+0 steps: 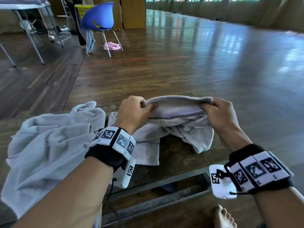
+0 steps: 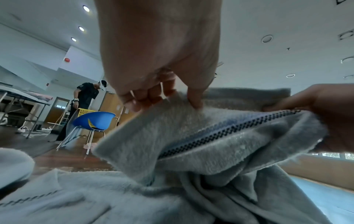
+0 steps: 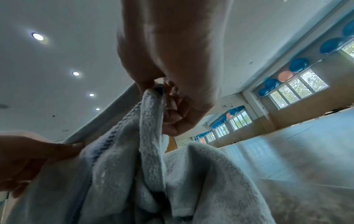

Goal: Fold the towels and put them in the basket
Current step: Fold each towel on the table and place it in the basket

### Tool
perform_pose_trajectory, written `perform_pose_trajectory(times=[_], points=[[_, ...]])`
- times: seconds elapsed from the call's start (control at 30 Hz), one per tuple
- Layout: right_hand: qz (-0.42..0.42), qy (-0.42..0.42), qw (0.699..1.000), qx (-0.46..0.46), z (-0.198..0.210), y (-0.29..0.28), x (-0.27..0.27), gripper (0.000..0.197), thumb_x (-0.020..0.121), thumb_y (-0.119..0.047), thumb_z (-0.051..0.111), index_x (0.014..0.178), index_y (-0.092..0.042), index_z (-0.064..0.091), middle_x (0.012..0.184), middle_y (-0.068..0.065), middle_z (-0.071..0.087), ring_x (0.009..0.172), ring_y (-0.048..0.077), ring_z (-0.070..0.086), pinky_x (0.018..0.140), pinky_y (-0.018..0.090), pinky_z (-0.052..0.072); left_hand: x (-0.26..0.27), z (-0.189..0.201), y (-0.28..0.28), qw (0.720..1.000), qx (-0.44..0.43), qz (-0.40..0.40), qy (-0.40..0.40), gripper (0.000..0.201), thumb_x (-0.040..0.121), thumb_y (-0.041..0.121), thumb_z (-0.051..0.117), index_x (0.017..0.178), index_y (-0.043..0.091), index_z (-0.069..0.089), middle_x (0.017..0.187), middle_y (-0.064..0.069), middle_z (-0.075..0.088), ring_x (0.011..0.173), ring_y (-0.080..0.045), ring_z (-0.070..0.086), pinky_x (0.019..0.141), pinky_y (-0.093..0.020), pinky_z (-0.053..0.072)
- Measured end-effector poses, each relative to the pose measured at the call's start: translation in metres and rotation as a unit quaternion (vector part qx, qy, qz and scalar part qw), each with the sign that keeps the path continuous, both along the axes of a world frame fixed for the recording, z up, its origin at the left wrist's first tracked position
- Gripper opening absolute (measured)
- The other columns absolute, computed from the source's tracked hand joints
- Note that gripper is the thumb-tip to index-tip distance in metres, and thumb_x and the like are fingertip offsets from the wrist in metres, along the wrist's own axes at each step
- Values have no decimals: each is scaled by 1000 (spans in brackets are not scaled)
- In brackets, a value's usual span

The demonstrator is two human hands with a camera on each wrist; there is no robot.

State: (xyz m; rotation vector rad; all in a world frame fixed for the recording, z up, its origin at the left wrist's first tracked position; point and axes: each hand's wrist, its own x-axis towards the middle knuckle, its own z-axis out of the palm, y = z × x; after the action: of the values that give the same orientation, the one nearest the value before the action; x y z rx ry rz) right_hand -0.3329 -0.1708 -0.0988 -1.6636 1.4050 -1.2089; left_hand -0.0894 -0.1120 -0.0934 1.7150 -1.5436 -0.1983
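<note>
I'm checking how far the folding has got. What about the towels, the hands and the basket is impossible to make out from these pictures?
- Striped towel: its lower part bunches on the table, so its folds can't be counted.
- Left hand and right hand: fingertips buried in cloth in the head view.
- Yellow basket: small, half hidden behind the blue chair; contents unseen.
- Large towel: cut off by the left arm and the frame edge.

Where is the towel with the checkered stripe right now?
In the head view, the striped towel hangs centre frame over the table, gripped between left hand and right hand.
</note>
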Motion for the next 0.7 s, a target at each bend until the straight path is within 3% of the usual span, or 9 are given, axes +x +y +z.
perform_pose_trajectory(times=[0.1,0.2,0.3,0.37,0.43,0.5,0.6,0.63,0.7], points=[[38,-17,996,78,-2,2,-2,29,82,-39,67,87,-11,73,78,1,75,77,18,71,76,50,58,-2,0,-1,999,-15,35,26,52,93,43,61,56,16,37,49,4,40,47,-13,37,49,-32,25],[93,1,994,59,-7,12,3,37,84,-59,69,88,-22,73,81,-1,77,72,15,74,65,35,58,-5,0,-1,999,-17,18,33,51,95,46,57,59,16,37,52,4,40,50,-13,38,49,-30,25],[57,27,998,26,-11,11,4,57,88,-62,62,84,-5,67,66,2,65,58,18,61,60,35,49,-3,-3,1,1000,-14,-10,4,40,89,40,63,70,8,47,58,0,48,53,-11,42,49,-25,29],[10,-39,998,47,-7,6,-3,56,88,-58,62,89,-2,67,70,3,65,64,19,62,64,41,55,4,-5,3,999,15,-26,-24,20,81,28,64,76,12,52,63,3,54,55,-9,45,50,-26,32],[-20,-137,988,63,-2,4,-14,37,86,-53,64,89,-17,75,75,-2,73,71,20,70,73,54,62,13,-8,5,997,55,-35,-49,7,80,21,61,75,20,56,67,3,61,61,-13,54,52,-30,40],[-39,-195,978,60,3,6,-27,22,87,-49,63,79,-34,77,74,-9,75,72,20,74,72,59,62,22,-11,8,994,79,-26,-72,17,84,25,60,69,20,57,65,1,62,62,-19,58,55,-33,45],[-56,-131,989,31,-1,11,-46,16,90,-42,63,80,-35,73,75,-13,69,81,26,71,71,64,60,29,-13,13,997,67,-14,-34,27,90,29,62,67,17,58,64,1,60,61,-17,55,55,-32,41],[-53,-89,994,28,-5,13,-50,15,93,-40,63,83,-34,73,79,-9,69,82,28,70,70,60,61,27,-12,15,998,53,-19,3,23,91,25,62,70,16,60,65,3,61,61,-14,54,56,-31,40],[-18,-13,998,51,-13,19,-60,17,96,-35,62,85,-29,74,80,-3,67,72,21,65,64,43,61,20,-7,21,990,60,-54,115,16,94,18,59,80,12,64,71,3,62,63,-8,52,61,-30,42]])
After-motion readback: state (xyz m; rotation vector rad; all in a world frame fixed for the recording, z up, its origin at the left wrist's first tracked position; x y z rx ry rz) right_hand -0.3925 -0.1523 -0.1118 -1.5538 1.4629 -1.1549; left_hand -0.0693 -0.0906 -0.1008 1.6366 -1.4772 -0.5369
